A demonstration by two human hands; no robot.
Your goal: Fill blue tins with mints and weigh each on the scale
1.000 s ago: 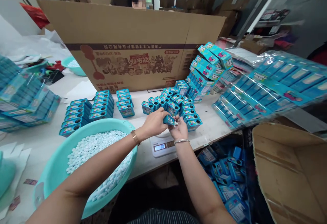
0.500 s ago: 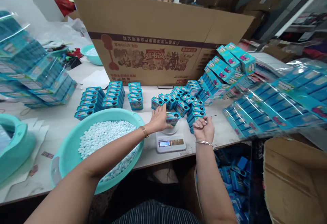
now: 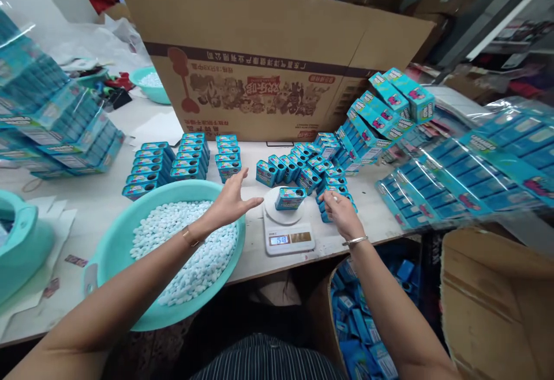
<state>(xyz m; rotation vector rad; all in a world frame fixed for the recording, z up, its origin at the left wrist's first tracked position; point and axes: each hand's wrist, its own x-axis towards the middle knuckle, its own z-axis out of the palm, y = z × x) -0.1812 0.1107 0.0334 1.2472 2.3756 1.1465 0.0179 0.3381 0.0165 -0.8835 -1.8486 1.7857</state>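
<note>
Left hand is spread wide and holds nothing, thumb well apart from the fingers, above the right rim of the green basin of white pellets; right hand is curled narrow, a pale bit at its fingertips, too small to make out, beside the rows of blue boxes; between the hands, a blue container stands upright on the round plate of the white scale, its display lit, touched by neither.
</note>
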